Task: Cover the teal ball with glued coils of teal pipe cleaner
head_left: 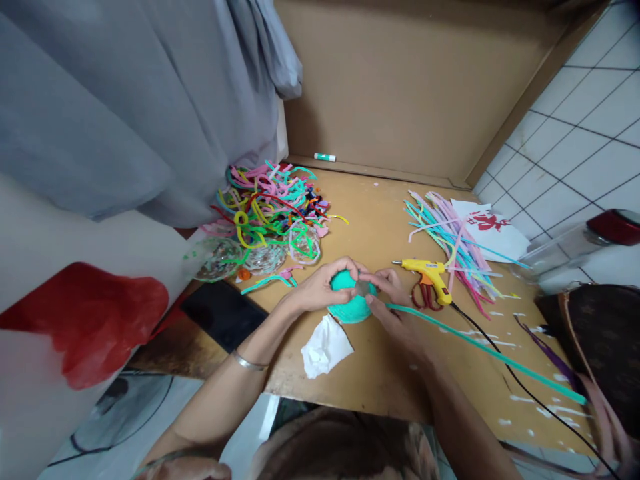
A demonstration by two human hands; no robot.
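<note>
A round teal disc (350, 312) is held over the table, with a greyish patch near its upper right. My left hand (323, 285) grips its left and upper edge, fingers above and thumb across the face. At the disc's right side, my right hand (393, 300) has its fingers closed on the edge beside the grey patch. A long teal fuzzy strip (480, 347) runs from near my right hand toward the lower right. Below the disc lies a crumpled white tissue (325, 347).
A tangled pile of colourful fuzzy strips (270, 207) is at the left, near a black phone (225, 313). Rightward are a yellow glue gun (427, 270), red-handled scissors (425, 295), a strip bundle (455, 233), a bottle (565, 247) and a brown bag (600, 333). A black cord crosses the right side.
</note>
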